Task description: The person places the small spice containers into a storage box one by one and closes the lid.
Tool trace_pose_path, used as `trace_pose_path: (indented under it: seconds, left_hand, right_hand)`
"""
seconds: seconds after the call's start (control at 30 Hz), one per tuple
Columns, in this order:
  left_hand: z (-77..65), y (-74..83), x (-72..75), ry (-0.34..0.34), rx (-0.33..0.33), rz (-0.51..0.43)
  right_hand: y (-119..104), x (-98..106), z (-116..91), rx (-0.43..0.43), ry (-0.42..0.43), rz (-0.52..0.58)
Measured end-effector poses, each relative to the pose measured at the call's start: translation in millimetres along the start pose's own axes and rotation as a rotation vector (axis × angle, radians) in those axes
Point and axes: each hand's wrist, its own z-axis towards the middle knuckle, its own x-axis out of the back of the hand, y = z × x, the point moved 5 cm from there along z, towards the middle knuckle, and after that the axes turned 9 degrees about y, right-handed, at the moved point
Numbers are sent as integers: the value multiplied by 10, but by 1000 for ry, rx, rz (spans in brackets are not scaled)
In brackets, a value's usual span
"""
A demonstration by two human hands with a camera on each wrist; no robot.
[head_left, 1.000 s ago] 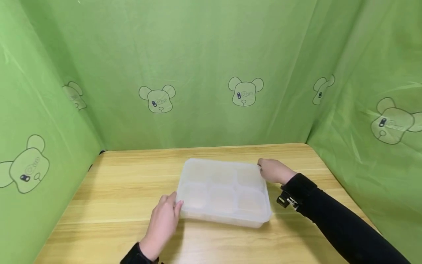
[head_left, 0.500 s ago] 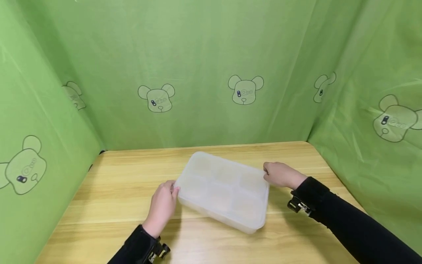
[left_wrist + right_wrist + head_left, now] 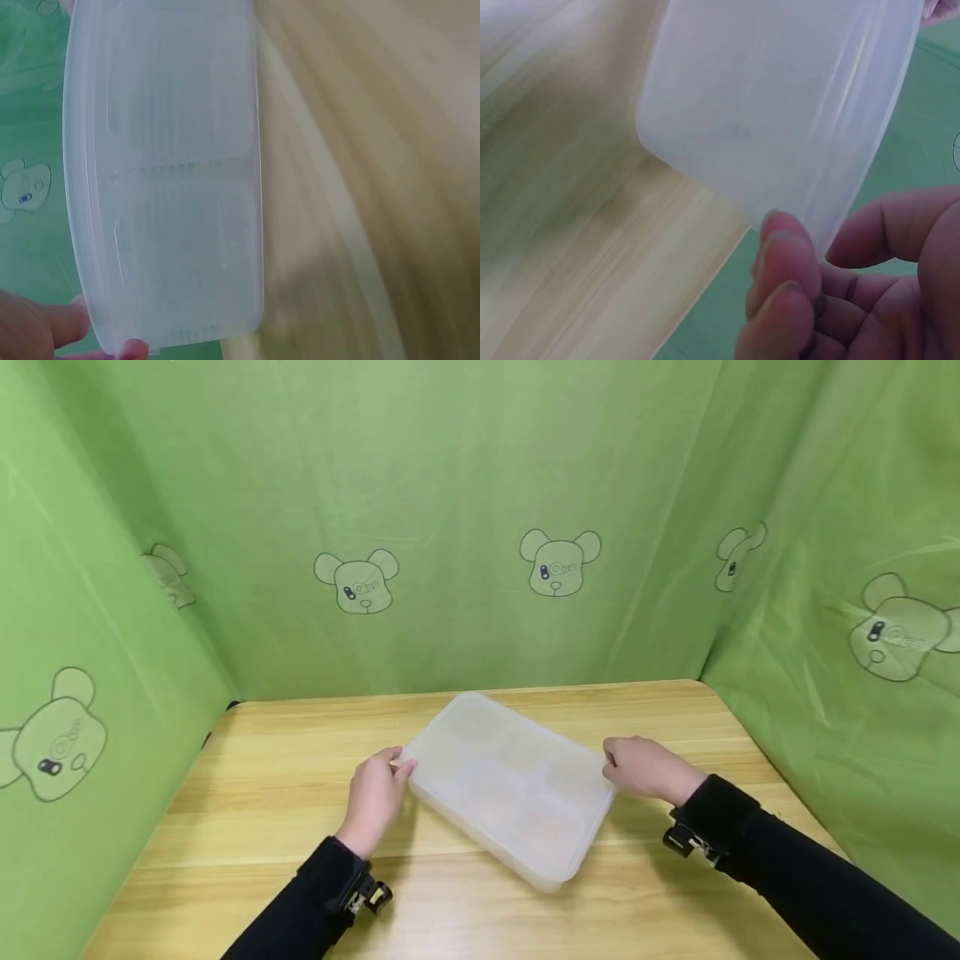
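A translucent white plastic storage box (image 3: 510,785) with a lid sits at the middle of the table, turned at a slant. Several square compartments show faintly through its top. At its left corner my left hand (image 3: 372,793) pinches the rim between thumb and fingers. My right hand (image 3: 648,768) grips the opposite right corner with curled fingers. The left wrist view shows the ribbed long side of the box (image 3: 180,172), fingertips at its lower end. Close up in the right wrist view, the thumb and fingers (image 3: 786,262) meet at the corner of the box (image 3: 772,97).
The wood-grain table (image 3: 247,810) reaches back to a green cloth curtain (image 3: 457,635) printed with bear heads. The same cloth walls in the left and right sides. Both wrists wear black bands with small cameras.
The box has turned clockwise, its far left corner swinging back and its near right corner swinging toward me. My left hand has moved away from me and my right hand slightly toward me.
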Motion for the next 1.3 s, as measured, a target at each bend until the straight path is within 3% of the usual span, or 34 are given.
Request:
trace_pose_path:
  seconds: [0.3,0.5,0.8,1.03,1.3]
  left_hand:
    - [253,-3,-113,-21,34,-55]
    - [423,-27,-195,-1,63,-105]
    - [599,-79,-340,-31,51,-159]
    - [676,-15,-435,-45,4,-100]
    - [787,19,-461,-63,-18,-60]
  right_hand:
    - [-97,6,-95,17,-22,-6]
    - [-159,18,-154,14,-16,1]
    - [-285,-63,-325,38,-17,-13]
    - [-356,-133,-429,14,-28,-28]
    - [-516,-188,-498,20,-45,48]
